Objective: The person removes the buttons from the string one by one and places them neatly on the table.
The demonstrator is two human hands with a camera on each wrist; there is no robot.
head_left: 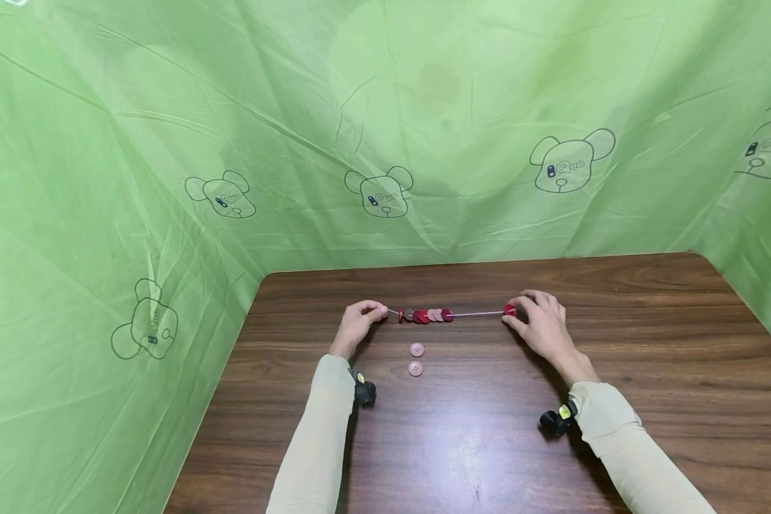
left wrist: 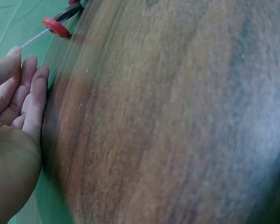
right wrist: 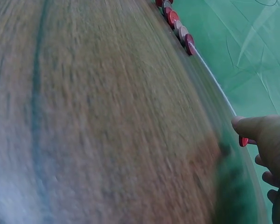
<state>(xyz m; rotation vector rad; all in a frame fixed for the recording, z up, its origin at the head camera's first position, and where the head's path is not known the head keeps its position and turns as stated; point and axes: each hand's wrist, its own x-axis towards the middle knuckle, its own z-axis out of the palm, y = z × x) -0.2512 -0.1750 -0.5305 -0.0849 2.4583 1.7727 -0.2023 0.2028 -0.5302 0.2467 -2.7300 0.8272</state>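
Note:
A pale string [head_left: 478, 314] is stretched between the two hands above the far part of the table. Threaded on it towards the left is a row of buttons [head_left: 422, 316] in red, pink, dark red and dark grey. The left hand [head_left: 353, 330] pinches the string's left end between thumb and finger, a short way from a red button [left wrist: 56, 27]. At the other end, the right hand [head_left: 542, 327] pinches a red button [right wrist: 243, 141] on the string, partly hidden by the thumb.
Two loose pink buttons, one nearer the string [head_left: 417, 350] and one nearer the person [head_left: 415, 368], lie on the brown wooden table [head_left: 668, 335]. Green cloth [head_left: 475, 214] with printed bear heads hangs behind the table and at its sides.

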